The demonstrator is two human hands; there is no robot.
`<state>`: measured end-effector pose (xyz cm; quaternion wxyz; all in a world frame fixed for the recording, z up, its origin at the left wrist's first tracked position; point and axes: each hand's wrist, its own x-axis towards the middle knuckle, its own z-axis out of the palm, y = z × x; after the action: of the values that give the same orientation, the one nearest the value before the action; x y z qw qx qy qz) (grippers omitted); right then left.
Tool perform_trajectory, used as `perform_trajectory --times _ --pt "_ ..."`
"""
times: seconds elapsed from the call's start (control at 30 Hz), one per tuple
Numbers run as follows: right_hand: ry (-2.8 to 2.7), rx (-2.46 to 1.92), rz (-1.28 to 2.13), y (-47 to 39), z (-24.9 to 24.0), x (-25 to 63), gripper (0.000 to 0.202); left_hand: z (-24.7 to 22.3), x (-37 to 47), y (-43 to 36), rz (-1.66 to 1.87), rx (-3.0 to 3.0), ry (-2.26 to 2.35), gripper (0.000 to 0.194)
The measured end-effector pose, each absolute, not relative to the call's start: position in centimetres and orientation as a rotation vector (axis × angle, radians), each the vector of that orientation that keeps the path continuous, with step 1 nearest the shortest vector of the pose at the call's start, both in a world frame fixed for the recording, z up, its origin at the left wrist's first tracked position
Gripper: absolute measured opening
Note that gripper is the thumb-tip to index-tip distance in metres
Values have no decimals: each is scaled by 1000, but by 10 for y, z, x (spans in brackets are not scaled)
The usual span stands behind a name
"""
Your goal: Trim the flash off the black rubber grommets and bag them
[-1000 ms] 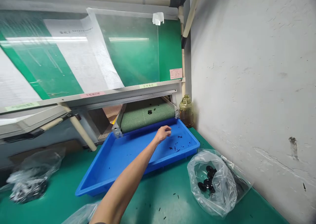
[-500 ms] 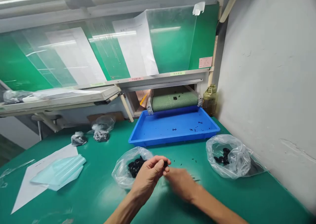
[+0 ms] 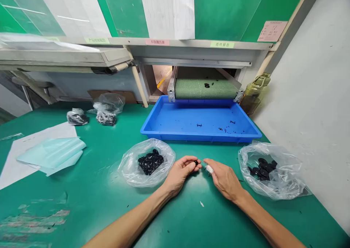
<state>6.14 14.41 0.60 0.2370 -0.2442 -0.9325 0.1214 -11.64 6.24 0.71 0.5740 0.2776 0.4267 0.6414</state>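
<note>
My left hand [image 3: 183, 171] pinches a small round black part [image 3: 196, 162] between thumb and fingertips, just right of a clear plastic bag [image 3: 128, 168] filled with small black parts [image 3: 151, 162]. Facing it across a narrow gap is my right hand [image 3: 225, 178], which has a white wrapping [image 3: 209, 169] on one digit. Its thumb and forefinger are drawn together near a tiny dark sliver; whether they grip it is too small to tell. Right of this hand, a second clear bag [image 3: 287, 182] lies open with several black discs [image 3: 263, 169] inside.
Behind the hands stands a blue tray [image 3: 175, 122] with scattered black bits, beneath the end of a green conveyor belt [image 3: 205, 89]. Tied bags [image 3: 106, 117] and light blue sheets [image 3: 51, 151] lie left. A bottle [image 3: 254, 93] stands by the right wall [image 3: 308, 113].
The view has tilted down and closer. My right hand has moved from beside the left fingertips to the right, leaving a gap. The left hand keeps its black part.
</note>
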Motion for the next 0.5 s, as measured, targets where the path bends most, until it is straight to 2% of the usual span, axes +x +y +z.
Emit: perform_trajectory --times 0.3,0.5 --pt "-2539 -607 117 139 5 57 32 15 -112 62 1413 740 1152 24" --pt "-2528 -562 72 140 6 60 30 14 -115 61 1387 796 1293 25"
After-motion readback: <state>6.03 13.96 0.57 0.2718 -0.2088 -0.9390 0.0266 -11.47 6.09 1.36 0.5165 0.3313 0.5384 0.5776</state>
